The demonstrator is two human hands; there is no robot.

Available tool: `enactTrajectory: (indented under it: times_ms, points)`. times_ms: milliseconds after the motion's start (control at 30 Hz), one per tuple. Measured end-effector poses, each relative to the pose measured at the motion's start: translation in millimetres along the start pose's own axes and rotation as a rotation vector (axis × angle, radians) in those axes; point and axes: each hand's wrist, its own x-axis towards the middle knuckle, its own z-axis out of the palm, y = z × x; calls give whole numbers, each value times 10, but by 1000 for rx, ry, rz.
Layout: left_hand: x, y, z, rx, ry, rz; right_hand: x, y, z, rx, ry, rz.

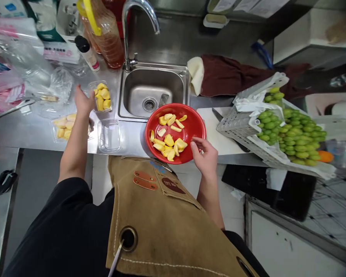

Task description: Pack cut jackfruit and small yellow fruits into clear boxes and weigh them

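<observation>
My left hand (84, 102) reaches out over the steel counter, and its fingers close on the left side of a small clear plastic tub (102, 97) filled with yellow fruit pieces. My right hand (205, 154) hovers at the near right rim of a red bowl (195, 124). Its fingers are loosely bent and apart, with nothing in them. Yellow fruit pieces (169, 137) lie in the bowl. An empty clear tub (108, 134) stands left of the bowl, and another tub with fruit (64, 127) sits beside my left forearm.
A steel sink (152, 94) with a tap sits behind the bowl. At right, a white basket (239, 125) holds green fruit (294, 132), with a knife on a white board beneath it. Bottles, plastic bags and a dark red cloth (233, 77) line the back.
</observation>
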Motion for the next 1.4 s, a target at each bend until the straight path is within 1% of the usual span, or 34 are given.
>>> enactTrajectory:
  times_ms: [33, 67, 133, 200, 267, 333, 400, 500, 567, 700, 867, 1000, 1100, 1200, 1267, 1333, 1400]
  points:
    - [-141, 15, -26, 66, 45, 32, 11, -27, 2, -27, -24, -15]
    - [-302, 19, -50, 111, 55, 62, 26, -52, 8, -50, -54, -28]
    - [-656, -11, -83, 224, 13, 110, 73, -99, 51, -85, -133, -45]
    - [-976, -76, -81, 340, -3, 80, 154, -155, 139, -143, -253, -75]
    - [-1194, -143, -37, 434, -34, 1, 264, -228, 259, -250, -427, -131]
    - [-1291, -183, 34, 498, -93, -85, 376, -310, 379, -390, -613, -181]
    - [-1301, -187, 101, 513, -122, -149, 461, -378, 469, -531, -758, -195]
    - [-1274, -149, 156, 466, -78, -161, 510, -410, 530, -670, -899, -199]
    - [-1272, -123, 165, 422, -38, -139, 506, -388, 545, -694, -939, -202]
    - [-1285, -106, 165, 354, -15, -121, 477, -334, 567, -704, -944, -181]
    - [-1252, -83, 165, 371, -17, -111, 442, -314, 574, -741, -961, -183]
    - [-1213, -39, 169, 379, -46, -109, 399, -296, 576, -758, -904, -173]
    - [-1180, -27, 176, 350, -41, -98, 376, -258, 563, -715, -852, -135]
    - [-1149, -32, 183, 269, -39, -53, 373, -182, 502, -552, -753, -135]
    - [-1140, -31, 183, 229, -50, -18, 370, -120, 437, -359, -651, -113]
    - [-1145, -20, 176, 220, -62, -8, 351, -76, 368, -96, -568, -21]
    - [-1161, -1, 158, 222, -60, -19, 311, -73, 309, 185, -527, 101]
